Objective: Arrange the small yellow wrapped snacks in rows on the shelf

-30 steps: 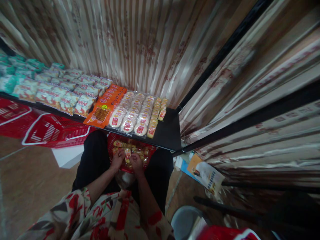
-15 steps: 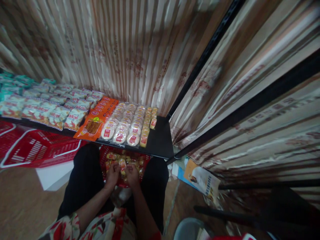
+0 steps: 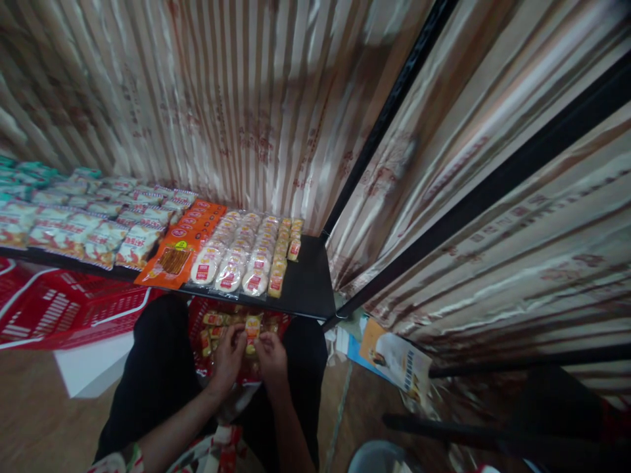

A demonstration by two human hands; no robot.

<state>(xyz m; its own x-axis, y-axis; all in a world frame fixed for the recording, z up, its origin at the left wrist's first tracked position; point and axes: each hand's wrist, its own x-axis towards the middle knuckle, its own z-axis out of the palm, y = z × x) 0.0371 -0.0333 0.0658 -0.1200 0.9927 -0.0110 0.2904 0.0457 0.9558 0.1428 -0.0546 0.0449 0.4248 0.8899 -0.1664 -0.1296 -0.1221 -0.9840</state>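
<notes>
My left hand (image 3: 229,356) and my right hand (image 3: 272,359) meet over a red basket (image 3: 196,322) between my knees. Between their fingertips is a small yellow wrapped snack packet (image 3: 252,324), pinched from both sides. More yellow packets (image 3: 215,319) lie in the basket under my hands, partly hidden by them. Just beyond, on a black shelf (image 3: 308,276), matching yellow packets (image 3: 277,276) form a row, with one single packet (image 3: 294,249) to its right. Rows of round white crackers (image 3: 229,276) in clear wrap lie left of them.
An orange snack bag (image 3: 177,253) and many white snack bags (image 3: 101,243) fill the shelf's left part. Another red basket (image 3: 73,305) stands at the left. A black post (image 3: 379,131) and striped curtain (image 3: 276,98) bound the shelf. Printed packaging (image 3: 392,355) lies at right.
The pinched packet has turned and is held slightly higher, more squarely to view. My view has shifted, so the shelf goods appear a little further left and lower.
</notes>
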